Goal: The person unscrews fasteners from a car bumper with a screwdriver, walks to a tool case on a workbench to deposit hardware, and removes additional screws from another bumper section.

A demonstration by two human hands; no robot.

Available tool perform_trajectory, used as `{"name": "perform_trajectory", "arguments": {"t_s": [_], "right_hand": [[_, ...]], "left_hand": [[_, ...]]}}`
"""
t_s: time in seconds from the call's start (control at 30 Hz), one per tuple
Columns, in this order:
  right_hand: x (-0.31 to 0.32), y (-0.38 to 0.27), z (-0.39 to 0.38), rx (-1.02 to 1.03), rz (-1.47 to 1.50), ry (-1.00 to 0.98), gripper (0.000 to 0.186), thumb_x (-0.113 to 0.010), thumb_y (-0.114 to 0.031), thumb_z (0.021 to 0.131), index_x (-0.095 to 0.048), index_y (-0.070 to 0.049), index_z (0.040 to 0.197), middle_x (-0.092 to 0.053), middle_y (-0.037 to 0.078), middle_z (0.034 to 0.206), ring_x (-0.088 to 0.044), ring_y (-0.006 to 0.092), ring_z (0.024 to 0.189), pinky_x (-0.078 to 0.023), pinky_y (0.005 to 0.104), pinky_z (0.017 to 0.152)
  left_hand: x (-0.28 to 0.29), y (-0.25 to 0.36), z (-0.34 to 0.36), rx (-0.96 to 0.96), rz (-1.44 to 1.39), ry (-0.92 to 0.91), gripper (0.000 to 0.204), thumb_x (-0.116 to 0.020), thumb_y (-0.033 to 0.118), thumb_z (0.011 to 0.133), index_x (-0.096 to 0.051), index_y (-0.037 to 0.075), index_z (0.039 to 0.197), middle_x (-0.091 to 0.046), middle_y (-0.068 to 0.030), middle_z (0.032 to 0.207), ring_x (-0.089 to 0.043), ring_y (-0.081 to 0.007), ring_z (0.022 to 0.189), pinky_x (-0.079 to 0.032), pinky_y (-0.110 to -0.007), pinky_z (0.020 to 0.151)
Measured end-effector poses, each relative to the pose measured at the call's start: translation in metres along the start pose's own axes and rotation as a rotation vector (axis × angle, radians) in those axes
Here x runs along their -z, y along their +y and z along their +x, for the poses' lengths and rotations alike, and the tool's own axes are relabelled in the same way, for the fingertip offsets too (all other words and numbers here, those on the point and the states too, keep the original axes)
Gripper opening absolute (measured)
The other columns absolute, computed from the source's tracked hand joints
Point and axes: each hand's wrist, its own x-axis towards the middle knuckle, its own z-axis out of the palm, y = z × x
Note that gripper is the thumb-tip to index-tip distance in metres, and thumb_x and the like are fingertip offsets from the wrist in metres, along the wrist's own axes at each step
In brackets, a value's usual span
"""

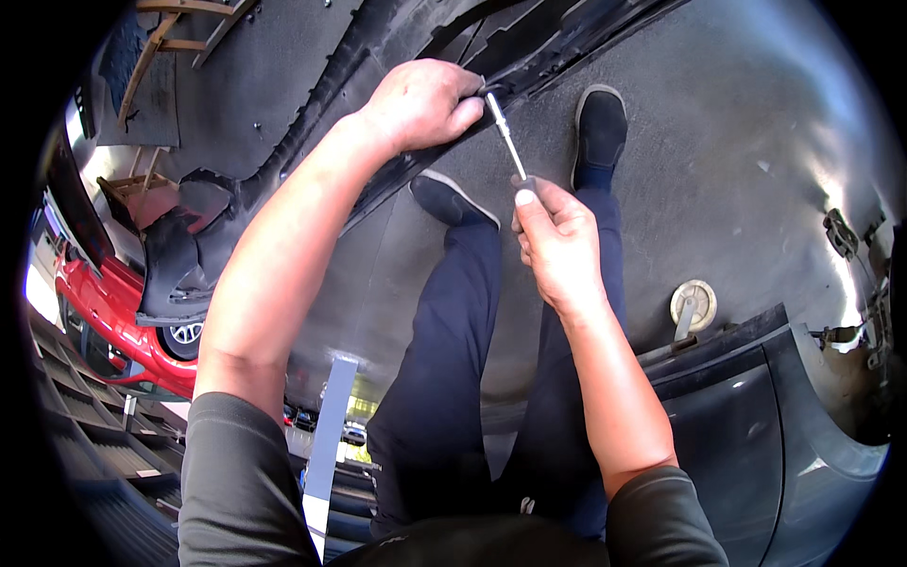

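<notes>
From the head, the floor is viewed steeply downward. The left hand is caught closer in, toward twelve o'clock.

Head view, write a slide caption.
Right hand holds a slim tool, left hand at the edge of a long dark panel.

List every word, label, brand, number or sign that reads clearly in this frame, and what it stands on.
No text reads clearly enough to quote.
Dark trousers: small pale marks on the side of the left leg, too small and blurred to read.
Dark shirt: a tiny pale mark at the front, unreadable.
Silver-shafted tool in the right hand: no lettering visible.
Red car: no legible text.
</notes>
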Motion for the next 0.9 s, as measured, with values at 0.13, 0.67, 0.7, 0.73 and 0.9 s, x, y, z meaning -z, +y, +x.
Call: {"name": "perform_trajectory", "arguments": {"t_s": [0.13, 0.67, 0.7, 0.73, 0.9], "right_hand": [[-0.025, -0.003, -0.011, 0.104, -0.119, 0.102, 0.022, -0.062, -0.018, 0.103, -0.069, 0.001, 0.114, -0.057, -0.005, 0.075, -0.048, 0.0021, 0.063, -0.039, 0.0204, 0.056], [-0.016, -0.029, -0.004, 0.050, -0.284, 0.072, 0.024, -0.061, -0.013, 0.101, -0.069, 0.007, 0.109, -0.064, -0.001, 0.078, -0.053, 0.0040, 0.069, -0.045, 0.0230, 0.063], [-0.017, -0.022, -0.004, 0.094, -0.326, 0.096, 0.025, -0.062, -0.014, 0.101, -0.069, 0.008, 0.110, -0.065, 0.000, 0.078, -0.053, 0.0042, 0.069, -0.046, 0.0238, 0.063], [-0.021, -0.021, -0.006, 0.140, -0.363, 0.155, 0.027, -0.063, -0.014, 0.100, -0.068, 0.009, 0.112, -0.066, 0.003, 0.077, -0.054, 0.0051, 0.069, -0.047, 0.0260, 0.063], [-0.021, -0.029, -0.003, 0.182, -0.554, 0.174, 0.027, -0.063, -0.014, 0.099, -0.068, 0.007, 0.115, -0.067, 0.005, 0.081, -0.061, 0.0119, 0.070, -0.050, 0.0287, 0.068]], "left_hand": [[-0.003, 0.001, -0.007, 0.047, -0.031, -0.012, 0.025, -0.061, 0.025, 0.089, -0.070, 0.003, 0.096, -0.069, -0.0208, 0.093, -0.067, -0.0410, 0.094, -0.054, -0.051, 0.082], [-0.002, -0.001, -0.002, 0.045, 0.016, 0.058, 0.028, -0.058, 0.030, 0.089, -0.072, 0.006, 0.093, -0.072, -0.0173, 0.092, -0.069, -0.0379, 0.094, -0.056, -0.050, 0.084], [-0.006, 0.000, -0.003, 0.042, 0.003, 0.060, 0.027, -0.059, 0.029, 0.089, -0.072, 0.006, 0.093, -0.072, -0.0171, 0.092, -0.069, -0.0380, 0.094, -0.056, -0.050, 0.083], [-0.006, 0.000, -0.006, 0.043, -0.006, 0.058, 0.027, -0.059, 0.029, 0.089, -0.072, 0.006, 0.093, -0.072, -0.0169, 0.092, -0.069, -0.0381, 0.093, -0.057, -0.050, 0.083], [-0.003, 0.000, -0.005, 0.045, -0.030, 0.086, 0.023, -0.060, 0.024, 0.089, -0.067, 0.003, 0.089, -0.069, -0.0192, 0.090, -0.068, -0.0398, 0.090, -0.055, -0.050, 0.079]]}}
